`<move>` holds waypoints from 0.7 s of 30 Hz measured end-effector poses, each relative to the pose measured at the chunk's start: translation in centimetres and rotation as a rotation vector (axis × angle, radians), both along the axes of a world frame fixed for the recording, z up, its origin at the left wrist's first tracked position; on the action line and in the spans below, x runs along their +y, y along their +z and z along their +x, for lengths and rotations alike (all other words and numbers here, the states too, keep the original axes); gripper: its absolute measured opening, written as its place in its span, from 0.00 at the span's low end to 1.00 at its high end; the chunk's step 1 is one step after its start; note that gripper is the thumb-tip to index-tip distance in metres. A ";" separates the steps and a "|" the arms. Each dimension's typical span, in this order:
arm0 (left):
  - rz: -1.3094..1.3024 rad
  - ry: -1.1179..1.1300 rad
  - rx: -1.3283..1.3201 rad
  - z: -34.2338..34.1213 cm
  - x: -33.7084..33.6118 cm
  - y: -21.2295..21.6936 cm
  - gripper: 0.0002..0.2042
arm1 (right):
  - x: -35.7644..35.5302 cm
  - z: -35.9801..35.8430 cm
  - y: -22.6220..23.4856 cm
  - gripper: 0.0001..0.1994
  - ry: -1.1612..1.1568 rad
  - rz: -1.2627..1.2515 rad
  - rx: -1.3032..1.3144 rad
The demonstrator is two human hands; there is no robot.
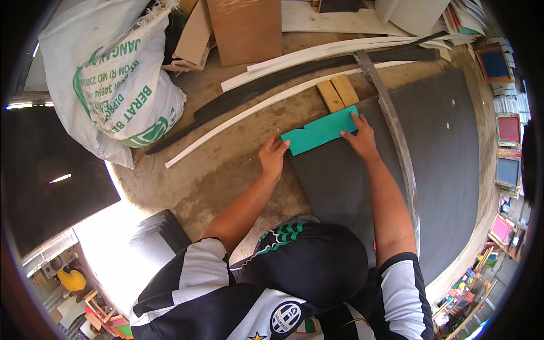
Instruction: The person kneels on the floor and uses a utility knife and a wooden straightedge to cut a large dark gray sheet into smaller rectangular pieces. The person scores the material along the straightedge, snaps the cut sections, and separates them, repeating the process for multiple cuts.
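one teal strip [320, 132] is spanning the far edge of a dark sheet [343, 175]

the left hand [272, 157] is pinching the strip's left end, its grip narrow and its thumb showing on top. the right hand [362, 137] is holding the other end, its thumb and fingers spreading wider over the teal strip. whether the strip is resting flat on the dark sheet, one cannot tell. wooden blocks [329, 97] are lying just beyond it, and a long grey bar [391, 113] is crossing the sheet near the right hand.
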State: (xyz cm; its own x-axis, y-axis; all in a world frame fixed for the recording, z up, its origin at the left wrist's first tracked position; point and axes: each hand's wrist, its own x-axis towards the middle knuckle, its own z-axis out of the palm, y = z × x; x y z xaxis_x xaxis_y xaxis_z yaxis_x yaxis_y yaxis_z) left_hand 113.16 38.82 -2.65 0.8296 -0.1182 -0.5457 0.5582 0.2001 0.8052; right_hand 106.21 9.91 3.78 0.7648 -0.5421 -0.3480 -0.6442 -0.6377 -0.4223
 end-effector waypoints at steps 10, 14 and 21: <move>-0.008 -0.091 0.150 0.3 0.3 1.1 0.30 | 4.2 0.6 0.4 0.46 0.017 -0.273 0.063; -0.012 -0.082 0.142 0.3 0.2 1.9 0.31 | 3.7 0.6 -0.8 0.48 -0.019 -0.181 0.051; 0.025 -0.120 0.147 0.4 0.4 0.9 0.30 | 3.6 0.9 -0.9 0.49 -0.017 -0.182 0.075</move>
